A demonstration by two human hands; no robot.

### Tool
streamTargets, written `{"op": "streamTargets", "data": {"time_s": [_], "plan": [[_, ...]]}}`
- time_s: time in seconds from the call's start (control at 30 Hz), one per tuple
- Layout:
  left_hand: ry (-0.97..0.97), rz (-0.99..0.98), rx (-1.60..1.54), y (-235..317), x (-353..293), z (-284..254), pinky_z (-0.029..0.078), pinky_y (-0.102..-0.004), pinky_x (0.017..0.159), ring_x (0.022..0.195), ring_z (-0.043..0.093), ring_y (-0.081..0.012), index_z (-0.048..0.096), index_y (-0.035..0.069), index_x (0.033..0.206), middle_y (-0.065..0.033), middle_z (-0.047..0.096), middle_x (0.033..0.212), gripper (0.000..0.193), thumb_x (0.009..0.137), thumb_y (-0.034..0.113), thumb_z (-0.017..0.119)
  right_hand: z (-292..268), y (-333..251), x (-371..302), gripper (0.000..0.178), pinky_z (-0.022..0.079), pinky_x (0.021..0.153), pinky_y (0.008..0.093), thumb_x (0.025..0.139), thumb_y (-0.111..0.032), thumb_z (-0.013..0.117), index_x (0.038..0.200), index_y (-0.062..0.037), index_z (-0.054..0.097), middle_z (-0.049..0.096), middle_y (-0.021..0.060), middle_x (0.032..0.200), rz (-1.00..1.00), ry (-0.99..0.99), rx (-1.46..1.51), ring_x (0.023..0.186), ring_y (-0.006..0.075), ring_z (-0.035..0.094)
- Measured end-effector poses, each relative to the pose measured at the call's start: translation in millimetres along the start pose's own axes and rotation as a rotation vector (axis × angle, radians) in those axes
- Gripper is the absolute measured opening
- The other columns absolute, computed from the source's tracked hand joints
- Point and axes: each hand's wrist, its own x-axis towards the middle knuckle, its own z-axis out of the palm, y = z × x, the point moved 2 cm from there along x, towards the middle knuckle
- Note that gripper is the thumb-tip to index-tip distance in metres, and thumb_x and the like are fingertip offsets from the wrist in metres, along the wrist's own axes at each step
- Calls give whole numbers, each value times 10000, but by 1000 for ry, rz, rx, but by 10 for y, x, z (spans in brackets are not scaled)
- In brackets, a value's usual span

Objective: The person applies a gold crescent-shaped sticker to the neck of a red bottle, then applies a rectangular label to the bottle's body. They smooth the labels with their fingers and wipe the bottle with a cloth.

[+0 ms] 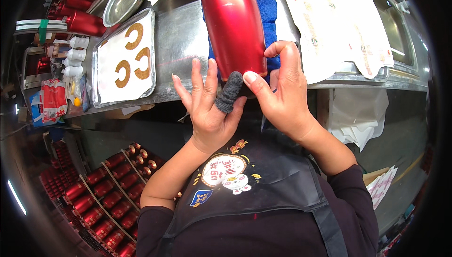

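Note:
A glossy red bottle [233, 24] lies on a blue towel [267, 12], its lower end toward me. My left hand [209, 108] has its fingers spread. A dark grey knitted finger sleeve [230, 92] covers its index finger, whose tip touches the bottle's near edge. My right hand [285, 90] has its thumb at that same edge and its bent index finger against the bottle's right side. Its other fingers are curled underneath and mostly hidden. A thin pointed thing [263, 123] shows below the right hand; I cannot tell what it is.
Left on the metal bench is a tray [95, 80] with gold C-shaped pieces on white paper, near a metal bowl [123, 0]. Printed white paper [334, 26] covers the right side. Red bottles [110, 186] fill racks at lower left. Small white bottles [75, 55] stand far left.

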Motion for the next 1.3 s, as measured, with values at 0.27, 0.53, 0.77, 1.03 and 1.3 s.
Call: {"op": "streamTargets", "data": {"time_s": [0.27,0.53,0.77,1.03,1.3], "plan": [[-72,-61,-14,-39,-51,-120,18,-682,1153,1481,272,-490,714,42,1184,-310,358,1556,398,849,249,774,-83,47,13,377,491,669,377,862,-162,718,1148,-30,511,536,160,1036,157,-74,223,792,314,580],[-81,48,80,-78,15,-153,78,-718,1130,1436,349,-510,727,84,1104,-330,397,1521,355,789,224,810,54,36,-36,375,361,529,249,882,-135,728,1147,-12,493,492,80,1071,-39,41,29,617,93,408],[-97,200,178,16,235,-255,169,-709,1115,1386,425,-513,714,87,1158,-318,408,1519,469,707,146,830,20,52,-28,307,513,729,373,883,-93,649,1153,-25,522,539,170,1040,-5,-6,104,882,319,599],[-132,274,238,132,537,-265,145,-743,1103,1394,405,-510,760,134,916,-248,493,1480,274,664,208,837,-28,204,-103,304,375,652,162,957,25,510,1259,-1,527,539,15,1153,128,-84,413,722,-10,463],[14,85,40,38,423,-236,36,-695,1152,1483,270,-487,634,14,1286,-261,383,1562,609,715,123,814,-208,-23,-207,299,454,528,293,854,61,615,1144,-5,641,675,116,897,-297,34,64,551,177,573]]}}
